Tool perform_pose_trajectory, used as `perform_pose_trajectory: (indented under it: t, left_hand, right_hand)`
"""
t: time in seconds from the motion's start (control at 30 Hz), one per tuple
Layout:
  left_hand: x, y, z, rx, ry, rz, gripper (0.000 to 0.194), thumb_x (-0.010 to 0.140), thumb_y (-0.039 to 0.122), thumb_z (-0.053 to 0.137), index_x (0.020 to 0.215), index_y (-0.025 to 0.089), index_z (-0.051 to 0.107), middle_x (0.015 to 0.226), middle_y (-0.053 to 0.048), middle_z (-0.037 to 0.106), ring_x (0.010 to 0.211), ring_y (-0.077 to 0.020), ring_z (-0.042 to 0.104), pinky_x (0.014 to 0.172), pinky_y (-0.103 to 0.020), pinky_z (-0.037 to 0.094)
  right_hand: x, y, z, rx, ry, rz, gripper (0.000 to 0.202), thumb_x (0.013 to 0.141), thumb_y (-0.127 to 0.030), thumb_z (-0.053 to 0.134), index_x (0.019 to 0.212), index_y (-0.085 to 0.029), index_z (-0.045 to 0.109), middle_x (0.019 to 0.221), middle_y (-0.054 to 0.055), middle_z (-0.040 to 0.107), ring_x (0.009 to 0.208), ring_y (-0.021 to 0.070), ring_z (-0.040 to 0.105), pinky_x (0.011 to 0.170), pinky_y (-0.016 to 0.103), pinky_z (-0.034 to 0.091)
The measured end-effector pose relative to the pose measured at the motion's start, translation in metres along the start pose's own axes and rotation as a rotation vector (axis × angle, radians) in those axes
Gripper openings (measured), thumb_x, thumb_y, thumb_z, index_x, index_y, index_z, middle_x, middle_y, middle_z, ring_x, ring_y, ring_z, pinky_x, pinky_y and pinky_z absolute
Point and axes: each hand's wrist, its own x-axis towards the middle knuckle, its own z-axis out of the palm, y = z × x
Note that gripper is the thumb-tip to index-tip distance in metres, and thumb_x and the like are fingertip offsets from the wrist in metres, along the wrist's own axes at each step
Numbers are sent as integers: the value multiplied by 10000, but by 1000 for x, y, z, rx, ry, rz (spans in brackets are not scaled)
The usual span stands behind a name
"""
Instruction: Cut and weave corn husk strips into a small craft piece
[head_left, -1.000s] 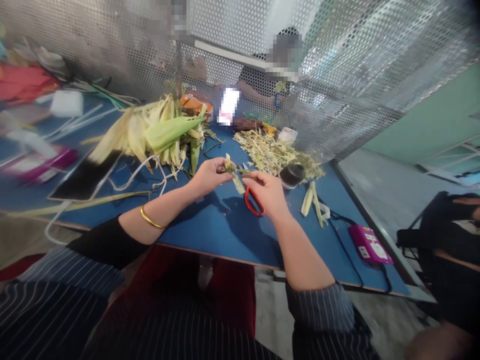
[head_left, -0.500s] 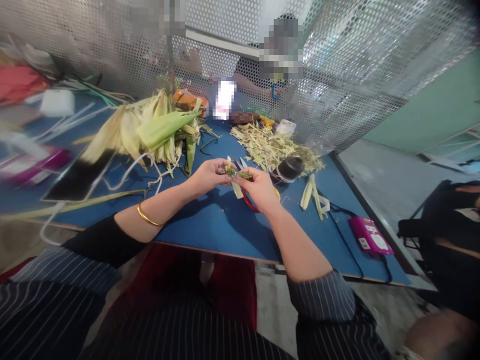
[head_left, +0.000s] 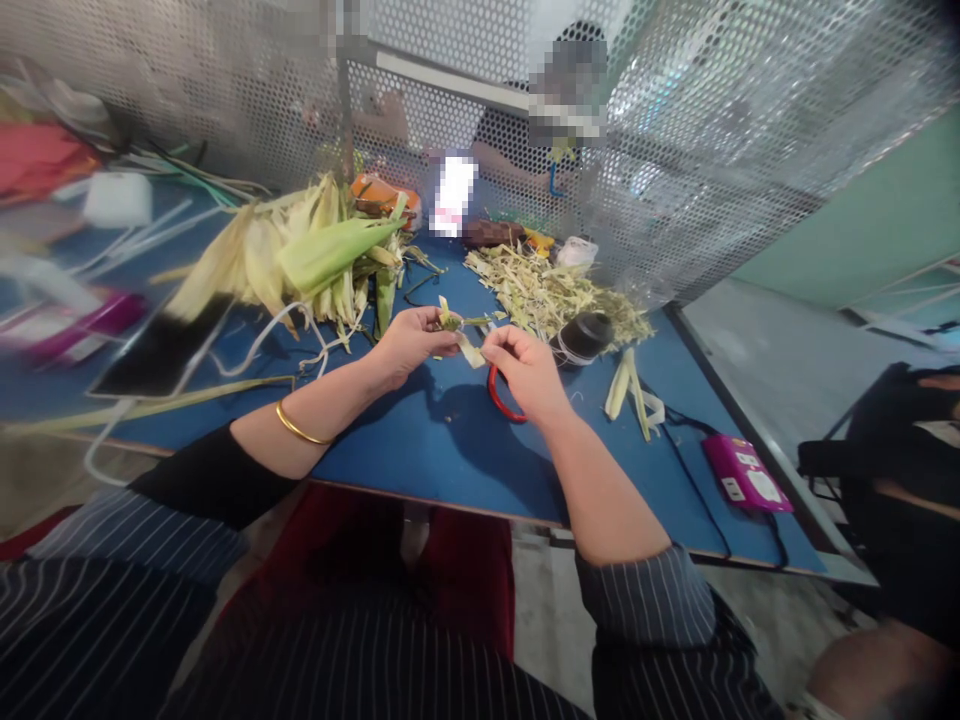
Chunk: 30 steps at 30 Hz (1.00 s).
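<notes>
— Over the blue tabletop (head_left: 420, 450), what's each hand doing rn?

— I'm pinching a small folded piece of pale green-yellow corn husk (head_left: 452, 325) w/ my left hand (head_left: 409, 345), thumb & forefinger clenched on its knotted end. My right hand (head_left: 525, 368) is gripping the loose pale strip hanging off the same piece, fingertips closed on it.

— Where's the husk piece relative to the hands?

— It's hovering just above the table, between both hands. Long axis is running roughly left-to-right, tilting down toward my right hand. Left hand's nearer the bulk of it; right's only got the tail end.

— Anything close by?

— Red-handled scissors (head_left: 499, 397) are lying on the table under my right hand. A dark round jar (head_left: 583, 338) is sitting just beyond, beside the heap of shredded husk scraps (head_left: 544, 290). A pile of whole green-yellow corn husks (head_left: 300, 255) is lying farther left.
</notes>
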Motion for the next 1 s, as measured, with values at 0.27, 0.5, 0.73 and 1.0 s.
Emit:
perform_pose_trajectory:
  t: [0.27, 0.5, 0.73, 1.0]
  left_hand:
    - [5, 0, -8, -3, 104, 31, 205, 642, 180, 758, 783, 114, 625, 718, -1, 640, 615, -77, 604, 687, -245, 534]
    - [16, 0, -18, -38, 334, 8, 139, 666, 140, 728, 744, 123, 614, 654, 8, 617, 546, -66, 574, 572, -206, 497]
    - [8, -1, -13, -51, 232, -38, 196, 649, 180, 747, 799, 136, 629, 711, -8, 645, 608, -96, 627, 549, -196, 485]
    - [-3, -3, 6, -60, 172, -82, 213, 649, 169, 750, 793, 132, 598, 724, -10, 634, 609, -99, 622, 559, -209, 485]
  right_hand:
    - [-3, -13, -21, 13, -154, -26, 144, 810, -290, 612, 731, -190, 544, 725, -10, 534, 685, 117, 466, 668, 257, 386]
    - [-17, -32, -37, 166, -588, -20, 255, 803, -380, 648, 687, -184, 532, 663, -2, 554, 588, 107, 483, 570, 255, 395]
    - [2, 1, -32, -15, 163, 41, 220, 790, -375, 629, 896, -182, 625, 868, 49, 669, 760, 155, 632, 741, 311, 493]
    - [5, 7, 1, 156, 43, 214, 359, 703, -490, 704, 863, -176, 638, 731, 28, 680, 609, 147, 646, 651, 296, 510]
